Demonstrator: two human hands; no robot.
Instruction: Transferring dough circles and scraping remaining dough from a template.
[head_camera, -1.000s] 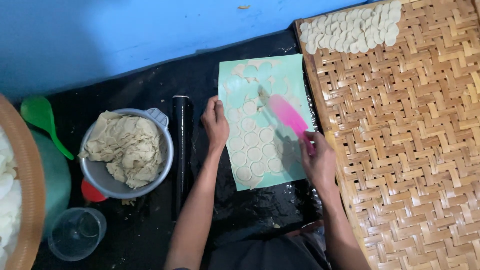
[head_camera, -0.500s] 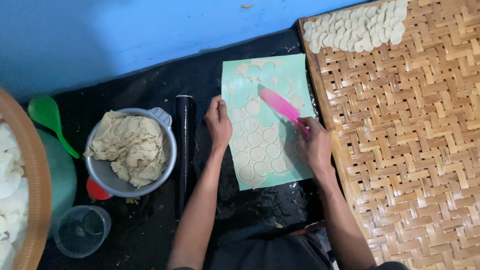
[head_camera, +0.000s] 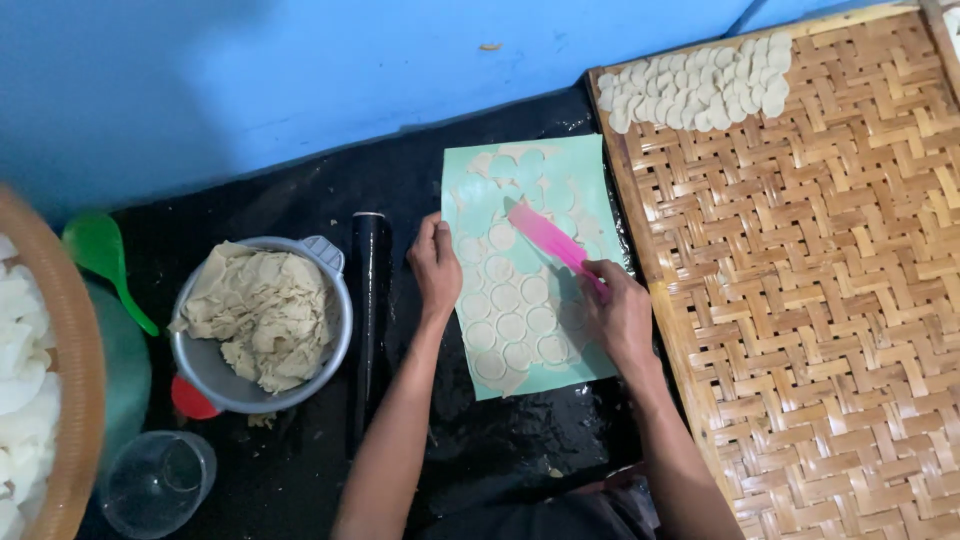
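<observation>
A pale green mat (head_camera: 580, 170) lies on the black surface, covered with thin dough cut into several round discs (head_camera: 510, 327). My left hand (head_camera: 436, 268) presses down on the mat's left edge, fingers apart. My right hand (head_camera: 617, 313) grips a pink flat scraper (head_camera: 547, 238), whose blade lies slanted across the upper middle of the dough sheet.
A black rolling pin (head_camera: 368, 320) lies left of the mat. A metal bowl (head_camera: 330, 262) holds a lump of dough (head_camera: 255, 312). A woven bamboo tray (head_camera: 830, 300) on the right carries cut discs (head_camera: 690, 85) at its far edge. A clear cup (head_camera: 155, 482) and green spoon (head_camera: 100, 250) sit at left.
My right hand slid the pink scraper up and to the left across the dough sheet. My left hand stayed on the mat's left edge.
</observation>
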